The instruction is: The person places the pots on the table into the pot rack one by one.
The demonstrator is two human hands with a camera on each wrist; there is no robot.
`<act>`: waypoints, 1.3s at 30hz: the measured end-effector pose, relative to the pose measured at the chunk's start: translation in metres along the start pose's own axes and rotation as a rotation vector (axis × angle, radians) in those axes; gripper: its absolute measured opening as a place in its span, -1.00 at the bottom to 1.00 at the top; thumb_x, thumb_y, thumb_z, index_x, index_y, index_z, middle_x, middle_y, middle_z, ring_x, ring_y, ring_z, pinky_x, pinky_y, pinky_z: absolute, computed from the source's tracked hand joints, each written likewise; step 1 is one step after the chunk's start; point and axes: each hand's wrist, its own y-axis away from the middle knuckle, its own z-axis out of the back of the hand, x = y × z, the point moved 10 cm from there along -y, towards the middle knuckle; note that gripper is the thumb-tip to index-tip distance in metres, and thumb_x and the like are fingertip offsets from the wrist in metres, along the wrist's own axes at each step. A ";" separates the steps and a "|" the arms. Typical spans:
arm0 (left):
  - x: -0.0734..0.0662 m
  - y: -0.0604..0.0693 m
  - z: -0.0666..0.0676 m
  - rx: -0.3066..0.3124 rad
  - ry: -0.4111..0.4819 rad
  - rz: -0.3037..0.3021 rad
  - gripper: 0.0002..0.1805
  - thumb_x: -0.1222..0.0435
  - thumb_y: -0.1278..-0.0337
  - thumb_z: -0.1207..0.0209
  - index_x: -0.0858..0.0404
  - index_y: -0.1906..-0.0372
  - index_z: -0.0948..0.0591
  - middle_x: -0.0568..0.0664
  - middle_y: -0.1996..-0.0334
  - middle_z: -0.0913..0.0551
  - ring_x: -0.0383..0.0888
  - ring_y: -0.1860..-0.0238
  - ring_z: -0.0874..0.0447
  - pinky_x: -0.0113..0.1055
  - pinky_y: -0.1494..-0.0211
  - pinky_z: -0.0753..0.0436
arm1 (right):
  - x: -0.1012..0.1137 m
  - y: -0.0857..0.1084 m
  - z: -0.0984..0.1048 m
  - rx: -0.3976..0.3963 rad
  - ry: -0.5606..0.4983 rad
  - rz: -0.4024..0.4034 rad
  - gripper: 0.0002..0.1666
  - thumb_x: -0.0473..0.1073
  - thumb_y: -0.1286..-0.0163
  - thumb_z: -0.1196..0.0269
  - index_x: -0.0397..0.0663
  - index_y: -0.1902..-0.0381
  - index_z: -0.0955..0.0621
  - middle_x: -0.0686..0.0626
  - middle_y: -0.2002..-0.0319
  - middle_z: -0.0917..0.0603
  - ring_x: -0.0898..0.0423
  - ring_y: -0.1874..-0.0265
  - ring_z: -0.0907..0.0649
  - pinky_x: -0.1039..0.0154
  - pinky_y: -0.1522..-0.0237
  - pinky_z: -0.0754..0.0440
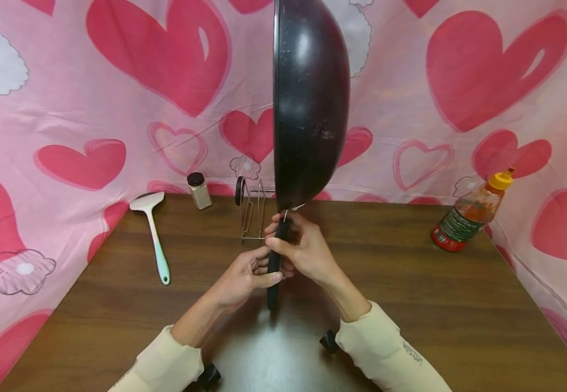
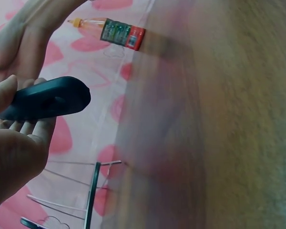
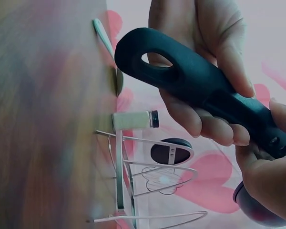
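gripping left hand [image 1: 244,279]: it was closed round the lower part of the handle [image 1: 272,286], with thumb on one side and fingers on the other.
gripping right hand [image 1: 309,249]: it was closed too, pinching the handle higher, near the pan.
black pan [image 1: 310,109]: it was held up above the table [image 1: 386,245], on its edge, with the rounded outside turned to the right; the dark surface was glossy, with small scuffs.
handle: it was black, smooth and pointing down, with an oval hole near its end.
wire rack [image 3: 119,176]: it stood behind the hands, made of thin metal loops, with a black oval disc.
jar [image 1: 200,191]: it was clear, with black lid and pale contents.
spatula [image 1: 153,228]: it had a pale flat head and a mint-green handle end.
sauce bottle [image 1: 461,222]: it had a yellow nozzle and a green and red label, whose words were too small to read.
sleeve print [image 1: 413,353]: its dark letters could not be read.
cloth [image 1: 401,81]: it was pink, wrinkled, printed with hearts.
table: it showed brown wood grain.
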 end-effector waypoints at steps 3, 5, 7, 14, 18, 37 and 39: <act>0.002 0.001 0.002 -0.002 0.003 0.000 -0.46 0.52 -0.35 -0.16 0.58 -0.37 -0.34 0.35 -0.04 -0.64 0.00 -0.09 -0.70 -0.10 -0.22 -0.61 | -0.002 -0.001 -0.003 0.000 -0.010 -0.009 -0.58 -0.41 -0.29 -0.39 -0.35 -0.07 -0.54 -0.22 0.15 -0.74 0.00 0.13 -0.73 0.20 -0.09 -0.63; 0.004 0.002 0.005 -0.010 0.013 -0.001 -0.45 0.52 -0.35 -0.16 0.57 -0.38 -0.33 0.35 -0.03 -0.65 -0.01 -0.08 -0.71 -0.06 -0.23 -0.60 | -0.003 -0.002 -0.005 0.005 -0.016 -0.007 -0.57 -0.42 -0.28 -0.39 -0.38 -0.08 -0.53 -0.25 0.15 -0.73 -0.01 0.14 -0.74 0.19 -0.08 -0.63; 0.005 0.003 0.007 -0.016 0.023 -0.001 -0.44 0.53 -0.35 -0.16 0.57 -0.39 -0.32 0.32 -0.02 -0.66 -0.02 -0.07 -0.71 -0.03 -0.24 -0.59 | -0.003 -0.003 -0.008 0.012 -0.023 -0.010 -0.56 -0.42 -0.29 -0.38 -0.39 -0.08 -0.52 -0.26 0.15 -0.73 -0.01 0.15 -0.74 0.19 -0.07 -0.64; 0.010 0.008 0.009 -0.023 0.074 0.017 -0.44 0.52 -0.36 -0.16 0.57 -0.38 -0.31 0.20 0.01 -0.69 -0.04 -0.05 -0.71 -0.08 -0.23 -0.60 | -0.006 -0.005 -0.014 0.035 -0.032 -0.022 -0.56 -0.40 -0.30 -0.37 -0.42 -0.09 -0.50 -0.28 0.14 -0.71 0.01 0.22 -0.74 0.19 0.02 -0.67; 0.012 0.010 0.011 -0.020 0.096 0.023 -0.45 0.52 -0.37 -0.15 0.55 -0.38 -0.32 0.17 0.00 -0.69 -0.05 -0.05 -0.71 -0.11 -0.24 -0.59 | -0.007 -0.005 -0.018 0.046 -0.035 -0.029 -0.58 -0.39 -0.30 -0.37 -0.35 -0.08 -0.52 -0.25 0.16 -0.71 0.01 0.22 -0.75 0.17 0.02 -0.68; 0.025 0.030 0.024 0.007 0.152 0.045 -0.53 0.50 -0.40 -0.11 0.49 -0.35 -0.36 0.26 -0.10 -0.61 -0.06 -0.08 -0.68 -0.18 -0.25 -0.59 | -0.027 -0.005 -0.044 0.093 -0.118 -0.084 -0.58 -0.39 -0.32 -0.35 -0.38 -0.09 -0.51 -0.30 0.15 -0.69 0.05 0.18 -0.75 0.20 0.01 -0.68; 0.027 0.032 0.024 0.009 0.173 0.059 -0.52 0.50 -0.41 -0.10 0.46 -0.36 -0.36 0.20 -0.09 -0.63 -0.06 -0.08 -0.68 -0.20 -0.25 -0.58 | -0.030 -0.005 -0.045 0.084 -0.125 -0.096 -0.60 -0.39 -0.31 -0.35 -0.36 -0.08 -0.51 -0.25 0.17 -0.70 0.06 0.20 -0.74 0.21 0.02 -0.68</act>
